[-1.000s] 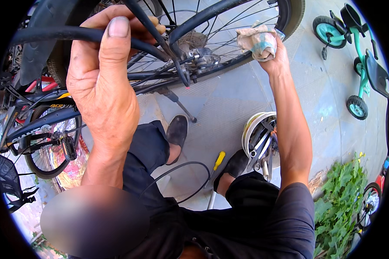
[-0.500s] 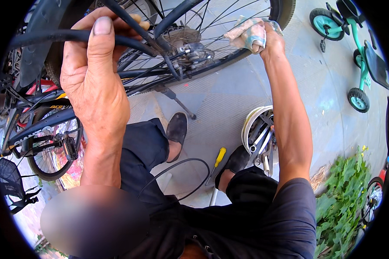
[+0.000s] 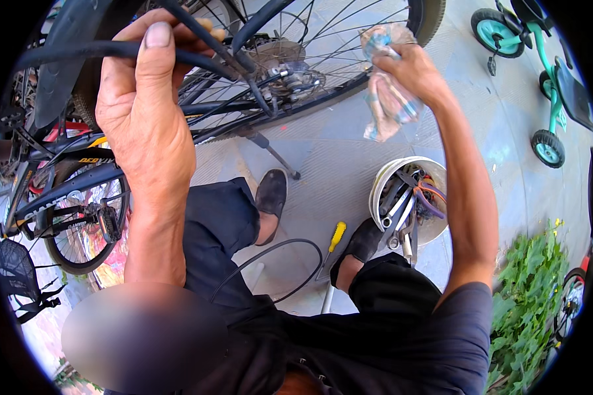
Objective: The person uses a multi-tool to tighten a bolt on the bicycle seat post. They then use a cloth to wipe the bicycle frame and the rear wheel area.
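Observation:
A bicycle (image 3: 254, 112) with a black frame fills the top of the view, its spoked wheel (image 3: 349, 46) beside me. My left hand (image 3: 145, 112) is closed round a black frame tube (image 3: 79, 51), thumb on top and fingers behind it. A crumpled pale rag (image 3: 390, 108) with blue-green patches is gripped in my right hand (image 3: 412, 71), its loose end hanging below the fingers. That hand is by the wheel's tyre (image 3: 430, 23), and I cannot tell whether the rag touches it. Near the wheel's hub a brake caliper (image 3: 296, 80) shows.
A white bucket (image 3: 379, 178) of wrenches and pliers stands by my right foot, a yellow-handled screwdriver (image 3: 337, 236) and a black cable (image 3: 290, 243) near it. A kickstand (image 3: 277, 155) reaches the paving. More bicycles (image 3: 72, 217) crowd the left; a teal tricycle (image 3: 548, 79) and plants (image 3: 530, 296) are at right.
My right hand has swung round with the rag and drawn slightly toward me; the rag's end now hangs down. The bucket shows more fully. My left hand keeps its grip on the tube.

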The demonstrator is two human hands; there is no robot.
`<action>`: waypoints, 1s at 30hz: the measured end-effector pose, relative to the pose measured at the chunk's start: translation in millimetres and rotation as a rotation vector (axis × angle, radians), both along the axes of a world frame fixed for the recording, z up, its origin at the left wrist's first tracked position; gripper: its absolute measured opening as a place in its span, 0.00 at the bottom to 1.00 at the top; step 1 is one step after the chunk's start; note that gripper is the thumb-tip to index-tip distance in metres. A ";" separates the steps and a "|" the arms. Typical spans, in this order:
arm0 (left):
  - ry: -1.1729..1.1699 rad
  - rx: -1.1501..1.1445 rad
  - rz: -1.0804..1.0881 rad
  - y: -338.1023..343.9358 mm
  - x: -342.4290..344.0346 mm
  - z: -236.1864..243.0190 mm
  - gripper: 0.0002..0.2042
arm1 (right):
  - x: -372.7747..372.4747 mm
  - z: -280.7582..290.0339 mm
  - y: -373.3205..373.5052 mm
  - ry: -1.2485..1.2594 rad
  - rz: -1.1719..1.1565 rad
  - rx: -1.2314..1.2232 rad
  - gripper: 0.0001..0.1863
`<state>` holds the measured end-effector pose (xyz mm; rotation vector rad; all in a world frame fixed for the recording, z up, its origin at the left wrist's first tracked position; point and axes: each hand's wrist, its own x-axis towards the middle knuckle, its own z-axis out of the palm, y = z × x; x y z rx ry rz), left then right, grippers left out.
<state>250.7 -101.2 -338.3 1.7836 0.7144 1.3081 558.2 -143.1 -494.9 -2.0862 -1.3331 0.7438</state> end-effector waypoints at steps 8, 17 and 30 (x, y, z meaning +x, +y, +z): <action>0.012 0.032 -0.022 6.5 -8.9 0.6 0.13 | -70.2 17.8 -57.3 -0.166 0.194 0.432 0.22; 0.040 0.044 -0.044 10.1 -12.6 0.5 0.13 | -127.3 31.3 -48.8 -0.203 0.184 0.653 0.18; -0.136 -0.016 -0.019 -8.6 14.2 1.3 0.09 | -146.9 31.9 -40.9 0.019 0.156 0.577 0.20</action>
